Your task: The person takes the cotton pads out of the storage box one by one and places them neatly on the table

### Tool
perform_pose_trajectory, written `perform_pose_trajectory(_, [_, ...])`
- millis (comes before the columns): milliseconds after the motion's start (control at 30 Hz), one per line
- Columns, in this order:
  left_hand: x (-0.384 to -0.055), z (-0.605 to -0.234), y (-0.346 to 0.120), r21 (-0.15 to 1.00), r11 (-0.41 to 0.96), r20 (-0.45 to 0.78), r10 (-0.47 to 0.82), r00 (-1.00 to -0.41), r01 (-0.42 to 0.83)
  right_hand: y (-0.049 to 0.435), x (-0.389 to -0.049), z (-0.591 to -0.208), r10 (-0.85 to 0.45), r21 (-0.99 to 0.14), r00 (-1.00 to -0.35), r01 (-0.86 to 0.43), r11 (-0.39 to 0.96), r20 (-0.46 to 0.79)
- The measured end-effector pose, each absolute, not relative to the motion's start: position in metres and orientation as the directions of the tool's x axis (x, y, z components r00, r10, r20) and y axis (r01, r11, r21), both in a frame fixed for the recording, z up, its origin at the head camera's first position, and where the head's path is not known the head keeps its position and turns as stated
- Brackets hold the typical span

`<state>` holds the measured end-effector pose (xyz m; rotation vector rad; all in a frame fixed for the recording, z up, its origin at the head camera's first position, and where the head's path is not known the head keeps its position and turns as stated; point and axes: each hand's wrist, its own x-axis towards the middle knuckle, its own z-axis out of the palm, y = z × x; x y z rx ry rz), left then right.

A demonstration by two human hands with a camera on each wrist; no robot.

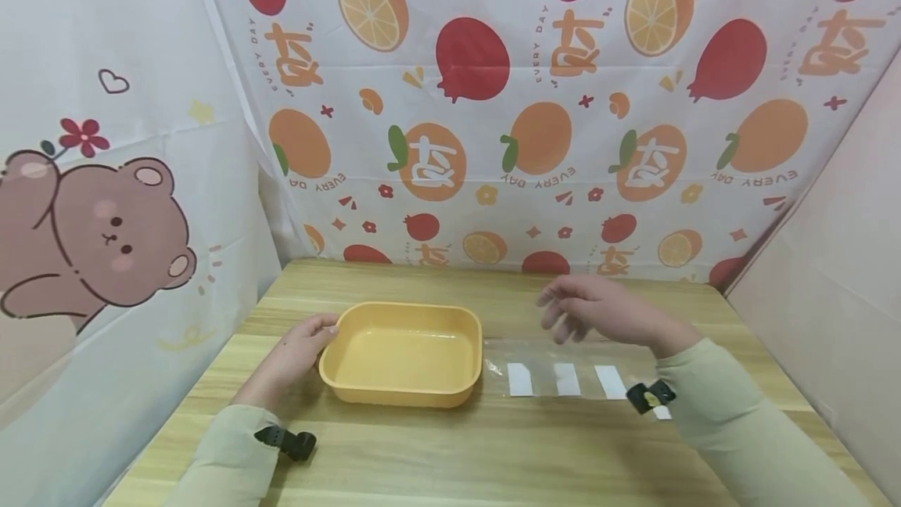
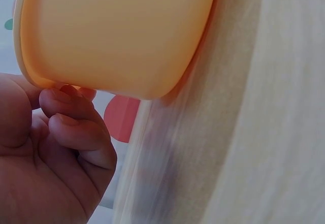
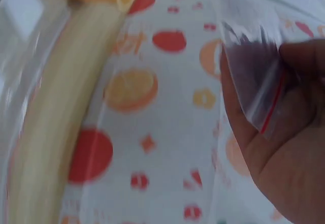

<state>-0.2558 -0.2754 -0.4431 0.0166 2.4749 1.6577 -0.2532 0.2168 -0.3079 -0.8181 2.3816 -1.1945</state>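
Note:
A yellow rectangular tray (image 1: 401,397) with rounded corners stands on the table, nothing inside it. At its left end, my left hand (image 1: 296,354) pinches the rim; the left wrist view shows thumb and fingertips at the edge of the tray (image 2: 117,41). My right hand (image 1: 598,311) is raised above the table, to the right of the tray. In the right wrist view this hand (image 3: 289,158) holds a clear zip bag (image 3: 251,71) with a red seal line between thumb and fingers. The bag hardly shows in the head view.
Flat on the table right of the tray lie clear plastic bags (image 1: 496,382) with several white patches (image 1: 521,379) in a row. A fruit-print cloth (image 1: 472,147) hangs behind the table (image 1: 422,460). A bear-print cloth (image 1: 141,233) hangs at the left, a plain pale one (image 1: 838,257) at the right.

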Motion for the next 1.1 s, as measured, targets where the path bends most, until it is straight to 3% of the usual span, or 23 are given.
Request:
perform_pose_trajectory(233, [-0.256, -0.444, -0.276, 0.914, 0.397, -0.127, 0.091, -0.988, -0.081, 0.285, -0.240, -0.300, -0.707, -0.668, -0.686, -0.446, 0.595, -0.172])
perform_pose_trajectory(467, [-0.256, -0.446, -0.275, 0.917, 0.388, -0.129, 0.086, -0.988, -0.086, 0.345, -0.233, -0.315, -0.571, -0.648, -0.712, -0.215, 0.731, -0.408])
perform_pose_trajectory(600, [-0.257, -0.446, -0.275, 0.921, 0.383, -0.120, 0.096, -0.988, -0.074, 0.376, -0.232, -0.330, -0.488, -0.639, -0.730, -0.092, 0.763, -0.478])
perform_pose_trajectory(733, [-0.256, -0.445, -0.274, 0.926, 0.370, -0.123, 0.096, -0.988, -0.080, 0.402, -0.240, -0.346, -0.405, -0.583, -0.782, -0.067, 0.810, -0.473])
perform_pose_trajectory(900, [-0.257, -0.445, -0.274, 0.929, 0.359, -0.130, 0.098, -0.987, -0.087, 0.422, -0.255, -0.371, -0.323, -0.409, -0.850, -0.143, 0.902, -0.417])
perform_pose_trajectory(1100, [-0.259, -0.445, -0.275, 0.913, 0.402, -0.118, 0.085, -0.989, -0.074, 0.430, -0.269, -0.398, -0.314, -0.238, -0.924, -0.262, 0.935, -0.217])
